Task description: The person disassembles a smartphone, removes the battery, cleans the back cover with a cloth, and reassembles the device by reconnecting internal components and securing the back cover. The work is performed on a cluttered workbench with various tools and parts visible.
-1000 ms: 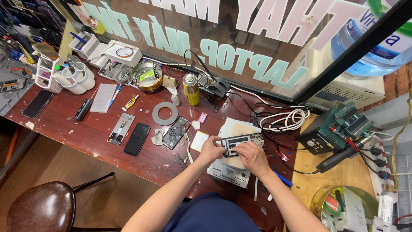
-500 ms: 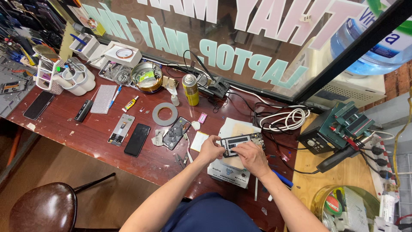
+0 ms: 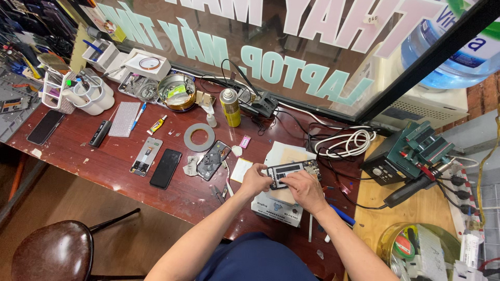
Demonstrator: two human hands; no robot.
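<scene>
The head camera looks down on a dark red workbench full of tools. The person holds an opened phone with both hands, near the front edge of the bench. The phone lies flat on a small white box. The left hand grips the phone's left end, with its fingers curled around it. The right hand rests on the lower right part of the phone, with its fingertips pressed down on it.

To the left of the hands lie another opened phone, a black phone and a grey tape ring. A yellow spray can stands farther back. A coil of white cable lies to the right, beside a green machine. A brown stool stands below the bench.
</scene>
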